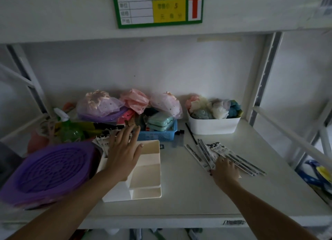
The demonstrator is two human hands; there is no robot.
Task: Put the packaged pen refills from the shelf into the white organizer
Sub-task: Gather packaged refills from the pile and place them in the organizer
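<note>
The white organizer with stepped compartments stands on the shelf at centre left. My left hand lies flat over its back left part, fingers spread, holding nothing; packaged pen refills stick up from the organizer's back corner beside my fingers. A fanned pile of packaged pen refills lies on the shelf to the right. My right hand rests on the near end of that pile, fingers curled down on the packages; whether it grips any is unclear.
A purple slotted lid sits left of the organizer. Behind it are a blue basket, a green spray bottle and bagged items. A white bin of soft coloured things stands at the back right. A black stick lies near it.
</note>
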